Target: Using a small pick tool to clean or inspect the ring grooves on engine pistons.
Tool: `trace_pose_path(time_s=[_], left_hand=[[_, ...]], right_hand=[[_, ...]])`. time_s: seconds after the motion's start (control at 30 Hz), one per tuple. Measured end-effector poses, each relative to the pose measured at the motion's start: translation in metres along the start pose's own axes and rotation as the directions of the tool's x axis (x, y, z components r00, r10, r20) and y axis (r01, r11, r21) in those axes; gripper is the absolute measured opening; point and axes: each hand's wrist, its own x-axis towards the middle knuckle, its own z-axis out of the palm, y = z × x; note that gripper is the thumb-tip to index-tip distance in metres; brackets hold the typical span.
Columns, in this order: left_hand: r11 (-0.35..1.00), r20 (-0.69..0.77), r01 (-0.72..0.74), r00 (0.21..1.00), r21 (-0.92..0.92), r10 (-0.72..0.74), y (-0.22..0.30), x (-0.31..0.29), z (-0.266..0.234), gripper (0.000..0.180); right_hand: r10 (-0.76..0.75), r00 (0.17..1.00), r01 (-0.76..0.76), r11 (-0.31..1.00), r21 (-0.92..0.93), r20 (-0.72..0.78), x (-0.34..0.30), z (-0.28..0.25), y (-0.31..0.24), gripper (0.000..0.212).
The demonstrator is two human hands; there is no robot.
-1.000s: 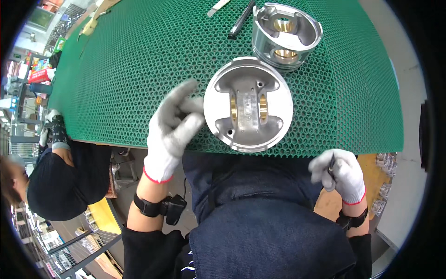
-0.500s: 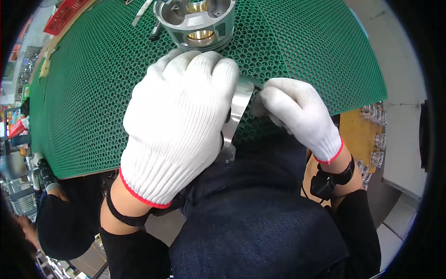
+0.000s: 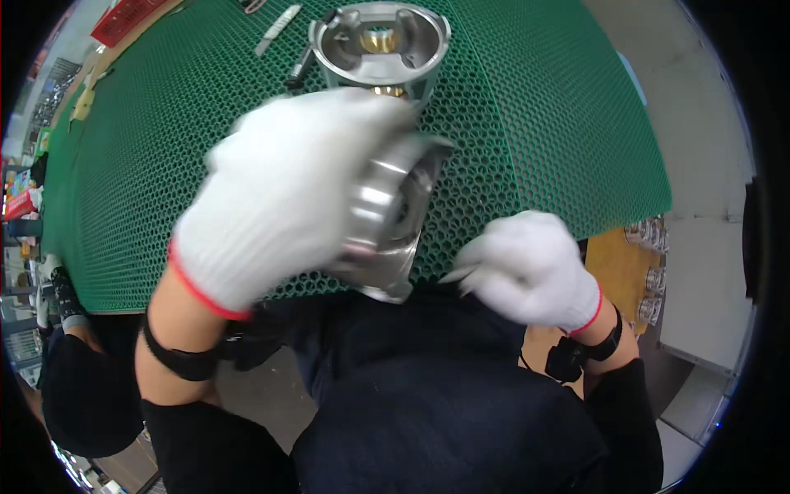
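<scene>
My left hand point(image 3: 276, 189), in a white knit glove with a red cuff, is closed on the upper left side of a shiny metal piston point(image 3: 387, 198). The piston is tilted at the near edge of the green mat, its skirt and a dark bore showing; motion blurs both. My right hand point(image 3: 531, 267), gloved alike, is apart from the piston, off to its right. Its fingers are curled together, with a thin, pale, pointed tip showing at them that I cannot make out. Beyond my left hand a second piston point(image 3: 383, 62) stands open end up, with brass-coloured bushings inside.
A green honeycomb mat point(image 3: 173, 181) covers the table. Beside the far piston lie a dark rod-like tool point(image 3: 303, 66) and a pale strip point(image 3: 280, 26). A red basket point(image 3: 123, 20) is at far left. More pistons point(image 3: 650, 280) stand at right. Another person point(image 3: 86, 379) is at lower left.
My left hand has moved left and turned the piston, showing more of its side and bore. My right hand has drawn away from it, toward me.
</scene>
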Motion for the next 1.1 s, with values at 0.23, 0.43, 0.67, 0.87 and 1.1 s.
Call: trace_pose_path(time_s=[0.23, 0.43, 0.67, 0.87, 1.1], left_hand=[[0.36, -0.285, 0.07, 0.481, -0.93, -0.829, -0.353, -0.249, -0.114, 0.061], [0.218, -0.685, 0.975, 0.188, 0.045, -0.704, -0.372, -0.339, -0.092, 0.057], [0.939, -0.355, 0.024, 0.929, 0.342, 0.106, -0.077, -0.027, -0.012, 0.066], [0.837, 0.053, 0.13, 0.981, 0.531, -0.186, -0.03, 0.061, 0.022, 0.04], [0.863, -0.309, 0.463, 0.807, -0.202, -0.504, -0.053, -0.053, 0.041, 0.049]], right_hand=[[0.279, 0.869, -0.385, 0.9, -0.204, -0.409, -0.022, 0.005, 0.037, 0.009], [0.272, 0.851, -0.423, 0.862, -0.279, -0.45, -0.023, 0.019, 0.048, 0.012], [0.334, 0.834, -0.462, 0.858, -0.225, -0.438, -0.025, 0.024, 0.054, 0.011], [0.24, 0.857, -0.377, 0.895, -0.238, -0.455, -0.025, 0.024, 0.056, 0.012], [0.194, 0.871, -0.334, 0.907, -0.256, -0.451, -0.029, 0.023, 0.058, 0.013]])
